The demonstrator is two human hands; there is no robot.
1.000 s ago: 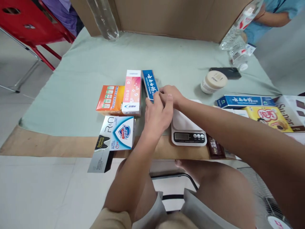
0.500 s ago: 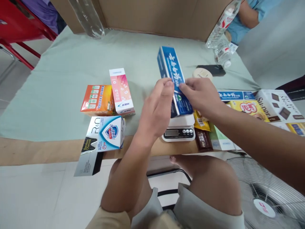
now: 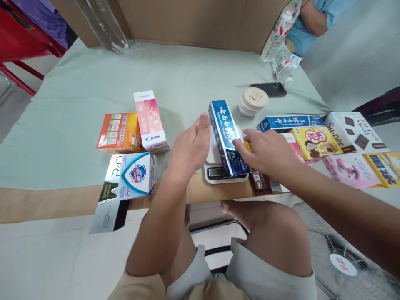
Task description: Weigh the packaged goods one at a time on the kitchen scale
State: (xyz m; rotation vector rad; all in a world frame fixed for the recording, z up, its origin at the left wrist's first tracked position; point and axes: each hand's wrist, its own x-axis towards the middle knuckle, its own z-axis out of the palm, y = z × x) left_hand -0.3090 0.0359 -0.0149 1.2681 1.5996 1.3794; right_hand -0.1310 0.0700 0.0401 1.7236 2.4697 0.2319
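A blue toothpaste box [image 3: 227, 135] lies lengthwise over a white digital kitchen scale [image 3: 215, 172], partly covering its display. My left hand [image 3: 191, 146] is held open at the box's left, fingers stretched out and slightly apart from it. From the right, my right hand [image 3: 265, 146] rests its thumb tip at the box's edge; its fingers are apart and not wrapped round the box. Beside the scale, under my right hand, sit a dark brown packet [image 3: 260, 183] and a yellow item that is mostly hidden.
To the left stand an orange box [image 3: 117, 132], a pink-and-white box [image 3: 151, 121], a Safeguard box [image 3: 137, 175] and a black-and-silver box [image 3: 108, 208] overhanging the table edge. At right are a Dove jar [image 3: 253, 100], a phone [image 3: 269, 89], another toothpaste box [image 3: 290, 121] and several snack boxes.
The toothpaste box has come down toward me onto the scale. My left hand has moved off its left side, and my right hand's grip has loosened. The view has shifted slightly.
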